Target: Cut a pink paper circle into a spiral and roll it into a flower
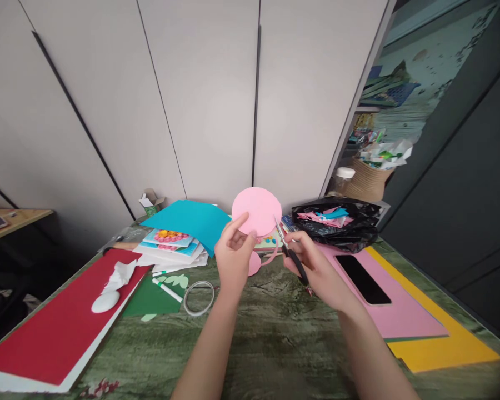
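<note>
Left grip [235,250] pinches a round pink paper disc [259,208]; right grip [310,261] clasps black-handled metal scissors [295,262]; trimming looks nearly done.

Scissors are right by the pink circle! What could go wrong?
The scissors are at the right edge of the pink circle, so a slip might cut into it. The left hand holds the circle near the blades, so it could get nicked if it strays closer. The curved pink strip below might get in the way.

Black-screened phone [363,279], white-lidded jar [344,176]
</note>
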Available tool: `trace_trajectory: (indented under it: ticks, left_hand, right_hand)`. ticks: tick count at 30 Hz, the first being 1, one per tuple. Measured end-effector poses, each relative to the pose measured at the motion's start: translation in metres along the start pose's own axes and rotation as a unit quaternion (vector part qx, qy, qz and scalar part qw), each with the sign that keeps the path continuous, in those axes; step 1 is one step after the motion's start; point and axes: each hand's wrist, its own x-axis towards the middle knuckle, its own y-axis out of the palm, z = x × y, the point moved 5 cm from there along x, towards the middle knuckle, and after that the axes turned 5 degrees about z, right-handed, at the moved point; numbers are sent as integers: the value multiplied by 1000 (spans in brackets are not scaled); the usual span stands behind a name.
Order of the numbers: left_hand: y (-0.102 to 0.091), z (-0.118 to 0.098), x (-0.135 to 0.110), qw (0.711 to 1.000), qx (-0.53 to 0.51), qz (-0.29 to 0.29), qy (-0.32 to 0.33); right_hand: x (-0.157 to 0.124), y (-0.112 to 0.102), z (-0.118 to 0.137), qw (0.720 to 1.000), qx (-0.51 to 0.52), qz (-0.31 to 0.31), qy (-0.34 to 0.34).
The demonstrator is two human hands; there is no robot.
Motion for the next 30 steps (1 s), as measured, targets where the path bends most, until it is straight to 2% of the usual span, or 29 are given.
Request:
trace_trajectory:
  ticks: [5,11,30]
  left_hand:
    - [-8,5,3,999,-1,-34,2]
    - [-5,7,1,1000,9,-19,10]
    - [5,5,-5,1000,-4,-13,-12]
  right_hand:
    - [-5,1,5,1000,0,9,8]
    - [-1,-6,1,998,26,-57,-11]
    - [2,-3,2,997,18,-71,-17]
